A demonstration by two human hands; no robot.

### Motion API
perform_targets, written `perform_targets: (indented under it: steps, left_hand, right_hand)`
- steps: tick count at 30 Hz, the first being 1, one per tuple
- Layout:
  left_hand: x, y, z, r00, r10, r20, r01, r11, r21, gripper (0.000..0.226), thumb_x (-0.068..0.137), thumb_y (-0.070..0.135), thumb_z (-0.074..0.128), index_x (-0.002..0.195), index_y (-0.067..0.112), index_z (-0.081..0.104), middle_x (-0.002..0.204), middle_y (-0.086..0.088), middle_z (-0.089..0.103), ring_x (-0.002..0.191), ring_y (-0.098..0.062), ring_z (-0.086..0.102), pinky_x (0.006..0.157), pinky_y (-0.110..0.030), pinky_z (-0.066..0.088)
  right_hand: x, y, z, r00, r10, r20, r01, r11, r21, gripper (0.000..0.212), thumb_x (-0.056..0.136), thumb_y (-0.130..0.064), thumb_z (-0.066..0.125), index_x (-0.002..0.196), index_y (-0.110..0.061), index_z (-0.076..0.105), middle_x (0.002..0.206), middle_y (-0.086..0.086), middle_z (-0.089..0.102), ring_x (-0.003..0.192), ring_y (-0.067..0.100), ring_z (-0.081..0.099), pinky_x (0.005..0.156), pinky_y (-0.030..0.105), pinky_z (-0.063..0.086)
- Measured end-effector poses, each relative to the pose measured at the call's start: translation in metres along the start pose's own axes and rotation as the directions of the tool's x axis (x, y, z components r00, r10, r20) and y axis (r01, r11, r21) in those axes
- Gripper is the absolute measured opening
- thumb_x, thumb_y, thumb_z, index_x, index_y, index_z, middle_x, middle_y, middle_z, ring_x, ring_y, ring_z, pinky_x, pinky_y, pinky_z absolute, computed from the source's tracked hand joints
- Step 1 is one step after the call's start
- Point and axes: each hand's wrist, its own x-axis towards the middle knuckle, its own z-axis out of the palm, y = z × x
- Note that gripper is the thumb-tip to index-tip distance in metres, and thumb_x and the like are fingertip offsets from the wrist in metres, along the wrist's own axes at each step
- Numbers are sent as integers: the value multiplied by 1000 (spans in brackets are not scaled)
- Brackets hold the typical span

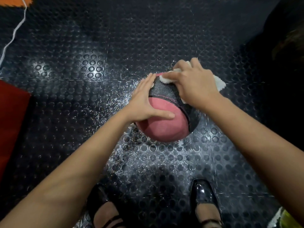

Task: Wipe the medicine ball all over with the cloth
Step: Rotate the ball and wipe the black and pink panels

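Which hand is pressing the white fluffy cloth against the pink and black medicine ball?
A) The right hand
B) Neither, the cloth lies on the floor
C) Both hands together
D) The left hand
A: the right hand presses the white fluffy cloth on top of the pink and black medicine ball, while the left hand lies bare on the ball's side, steadying it.

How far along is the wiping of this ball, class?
Done: nothing shows as finished. In hand: the right hand presses the white fluffy cloth on the top of the pink-and-black textured medicine ball, steadied by the left hand. Left: pink front, underside.
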Motion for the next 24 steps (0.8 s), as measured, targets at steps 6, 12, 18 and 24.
perform_targets:
  steps: [6,12,18,24]
  left_hand:
    - [1,6,11,999,35,-35,-32,996,78,150,32,83,74,156,31,7,162,14,1,149,-13,-3,121,-50,4]
    - [1,14,20,998,49,-37,-41,980,196,145,40,79,68,155,23,0,163,8,-1,149,-16,-3,122,-46,2]
    - [1,16,28,997,51,-63,-37,979,203,144,44,75,74,156,22,1,163,7,0,150,-17,-5,122,-50,4]
    - [8,16,27,997,37,-63,-22,976,215,142,50,67,82,156,20,0,163,5,-1,150,-17,-5,122,-50,3]
  right_hand:
    - [-28,1,-7,993,-116,27,118,990,-75,28,90,-18,57,113,-28,67,110,8,58,96,34,49,48,21,8]
    - [-11,-2,-9,999,19,33,-17,998,-57,34,95,-21,47,122,-39,59,117,3,51,110,28,42,59,34,28]
    - [-38,-3,-5,995,-87,-37,82,988,-129,16,82,-26,65,97,-30,69,96,4,60,89,28,52,50,25,20]
    - [-36,-9,-6,999,-36,1,36,987,-154,17,81,-28,64,98,-27,68,98,4,59,93,28,52,51,28,26]
